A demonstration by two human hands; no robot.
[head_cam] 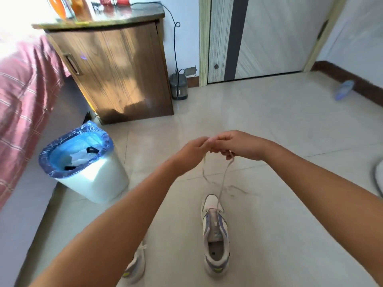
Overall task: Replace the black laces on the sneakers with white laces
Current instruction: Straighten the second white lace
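Both hands, left hand (193,149) and right hand (234,145), pinch the white lace (224,177) ends together high above the shoe (215,235) on the floor (269,125), apparently to even both sides from its lowest eyelets.

2 sneakers (215,235), 1 white lace (224,179), 1 bin (97,179), 1 cabinet (116,71).

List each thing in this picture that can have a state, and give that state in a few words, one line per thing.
left hand: raised, pinching the white lace
right hand: raised, gripping the white lace
white lace: pulled up from the sneaker's lowest eyelets
sneaker: upright on floor, mostly unlaced
second sneaker: on floor, partly hidden by arm
bin: open, lined, holding rubbish
cabinet: door closed
door: closed
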